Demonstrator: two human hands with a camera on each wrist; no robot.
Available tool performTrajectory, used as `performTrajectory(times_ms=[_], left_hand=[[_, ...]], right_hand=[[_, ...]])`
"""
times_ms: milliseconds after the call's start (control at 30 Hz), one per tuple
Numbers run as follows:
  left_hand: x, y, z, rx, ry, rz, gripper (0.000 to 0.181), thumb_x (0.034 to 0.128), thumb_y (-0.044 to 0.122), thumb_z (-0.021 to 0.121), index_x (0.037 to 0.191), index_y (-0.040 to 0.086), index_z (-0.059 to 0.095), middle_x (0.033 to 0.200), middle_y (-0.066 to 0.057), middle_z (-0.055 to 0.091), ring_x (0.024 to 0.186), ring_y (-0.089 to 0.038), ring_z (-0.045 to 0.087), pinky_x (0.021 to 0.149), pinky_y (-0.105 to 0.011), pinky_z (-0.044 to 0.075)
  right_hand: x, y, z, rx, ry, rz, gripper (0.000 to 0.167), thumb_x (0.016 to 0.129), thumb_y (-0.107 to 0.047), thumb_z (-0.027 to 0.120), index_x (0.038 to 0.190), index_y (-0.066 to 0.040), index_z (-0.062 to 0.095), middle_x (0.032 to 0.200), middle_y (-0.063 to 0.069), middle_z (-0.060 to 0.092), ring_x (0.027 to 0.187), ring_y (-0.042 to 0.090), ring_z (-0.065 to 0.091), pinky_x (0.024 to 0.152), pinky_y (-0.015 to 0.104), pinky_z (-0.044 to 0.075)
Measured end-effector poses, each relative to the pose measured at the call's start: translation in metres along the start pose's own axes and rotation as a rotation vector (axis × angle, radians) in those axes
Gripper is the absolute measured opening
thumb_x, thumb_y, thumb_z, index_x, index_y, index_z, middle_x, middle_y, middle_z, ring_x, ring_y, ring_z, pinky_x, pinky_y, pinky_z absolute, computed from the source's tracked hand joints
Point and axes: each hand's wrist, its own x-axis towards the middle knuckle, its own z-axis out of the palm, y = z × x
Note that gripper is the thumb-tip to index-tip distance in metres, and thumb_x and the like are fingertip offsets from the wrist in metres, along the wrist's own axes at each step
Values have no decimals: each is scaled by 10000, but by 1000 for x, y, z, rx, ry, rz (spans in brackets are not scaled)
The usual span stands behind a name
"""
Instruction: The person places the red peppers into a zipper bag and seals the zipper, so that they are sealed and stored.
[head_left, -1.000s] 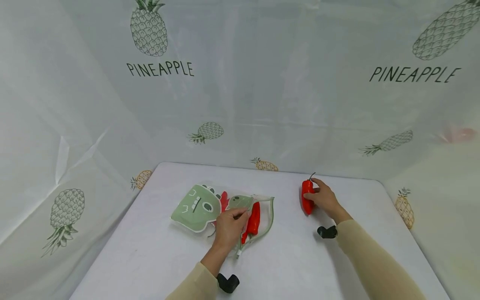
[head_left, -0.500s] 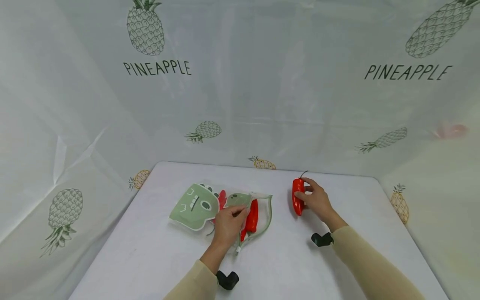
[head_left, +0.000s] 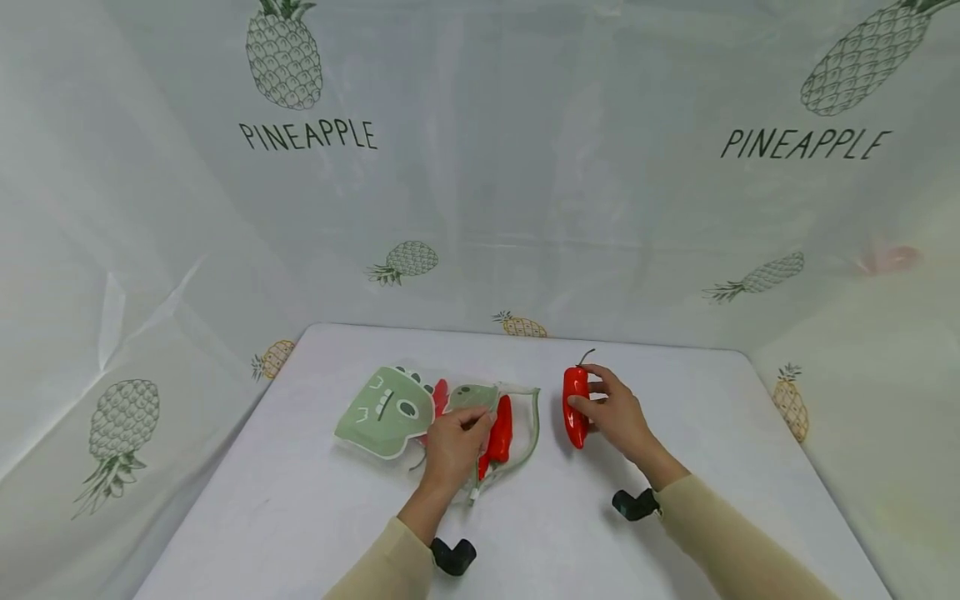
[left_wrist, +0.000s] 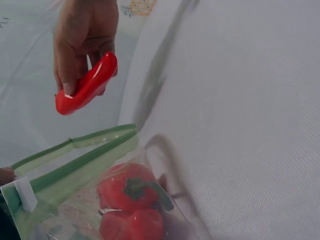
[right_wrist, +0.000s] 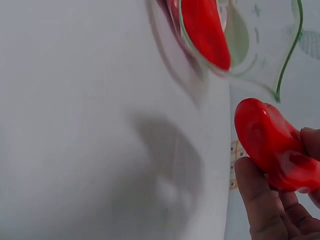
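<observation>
My right hand (head_left: 618,425) holds a glossy red chili pepper (head_left: 575,407) between thumb and fingers, raised off the table, its thin stem pointing up. To its left lies a clear zip bag (head_left: 386,412) printed with a green dinosaur. My left hand (head_left: 452,454) pinches the bag near its mouth; only a bit of this hand shows in the left wrist view. The bag's green-edged mouth (left_wrist: 82,162) gapes toward the held pepper. Red peppers (left_wrist: 131,187) with green stems are inside the bag. In the right wrist view, the held pepper (right_wrist: 265,137) is just beyond the bag's opening.
A white-covered table (head_left: 300,517) lies under both hands. White curtain (head_left: 480,167) printed with pineapples hangs behind and at the sides. Black wrist cameras (head_left: 453,557) sit at both wrists.
My right hand has carried the red chili pepper left and slightly nearer, toward the bag. My left hand keeps its pinch on the bag with little movement.
</observation>
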Motion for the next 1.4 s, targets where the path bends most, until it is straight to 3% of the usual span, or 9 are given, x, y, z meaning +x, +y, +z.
performTrajectory(times_ms=[467,867,1067,1233,1400], left_hand=[[-1,4,-1,-27,-4,-5,222,976,215,761,1147,89,827,801,-12,719,727,-139,626,602,-201,544],[-2,7,-1,-12,16,2,218,971,220,769,1146,105,831,891,-19,775,789,-144,644,648,-205,571],[-4,9,-1,-4,7,17,228,971,235,774,1152,109,829,1001,-25,799,859,-152,661,708,-210,599],[-6,8,0,-6,-15,26,218,973,233,772,1146,115,832,956,-10,788,835,-140,658,694,-204,594],[-8,7,1,-23,-43,23,222,983,245,762,1152,118,831,803,-6,737,761,-131,644,648,-195,571]], right_hand=[[-38,-16,25,2,-23,-8,671,946,-203,795,1532,-156,472,1337,216,633,1005,284,708,665,370,650],[-59,-27,48,-68,-143,-24,631,880,-206,845,1450,-138,583,1202,147,685,861,196,694,582,342,628],[-59,-30,59,-77,-202,-23,596,878,-222,842,1416,-117,609,1156,141,696,827,179,705,568,340,625],[-51,-34,67,-55,-177,-29,581,886,-214,836,1406,-92,609,1119,146,698,794,184,711,560,362,627],[-45,-38,77,13,-152,-12,586,898,-203,826,1425,-96,595,1105,148,696,801,207,711,574,382,633]])
